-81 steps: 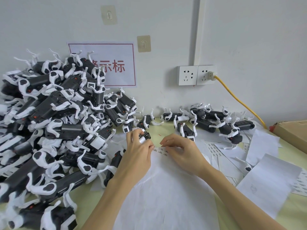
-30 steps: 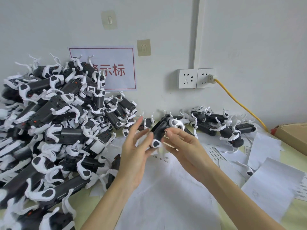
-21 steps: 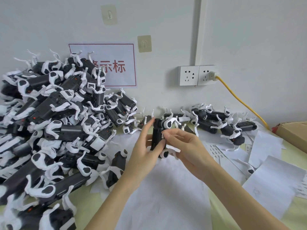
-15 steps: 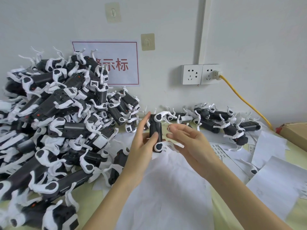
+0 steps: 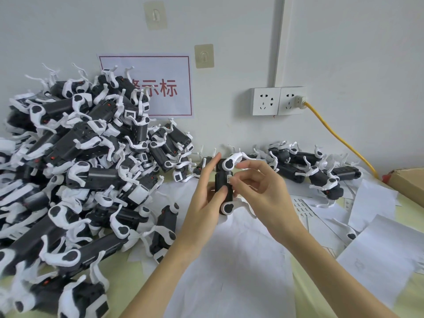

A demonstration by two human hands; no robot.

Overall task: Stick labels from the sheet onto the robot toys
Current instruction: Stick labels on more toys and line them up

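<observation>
Nearest, a large white paper sheet [image 5: 229, 267] lies flat on the yellowish desk [image 5: 321, 301], running up under both forearms. Above it the left hand [image 5: 202, 203] holds a black robot toy [image 5: 223, 187] upright in the air, its fingers [image 5: 210, 167] stretched up behind the body and the thumb clamped on the front. The toy's white legs jut out at top and bottom. The right hand [image 5: 261, 191] meets it from the right, thumb and forefinger pinched together on a small white label [image 5: 229, 179] that sits against the toy's right edge; the other fingers are loosely curled apart above.

To the left, a big heap of toys [image 5: 75, 161], black with white legs, climbs against the wall. To the right, loose white papers [image 5: 376, 253] overlap on the desk, and a label sheet [image 5: 302, 206] with rows of small printed stickers lies just beyond the right hand.

Farther back, a smaller row of toys [image 5: 305, 167] lines the desk's rear edge, with a cardboard box [image 5: 408, 181] at the far right. On the wall hang a red-bordered sign [image 5: 160, 88], two adhesive hooks [image 5: 204, 56], and a double socket [image 5: 278, 101] with a yellow cable [image 5: 339, 138] plugged in.
</observation>
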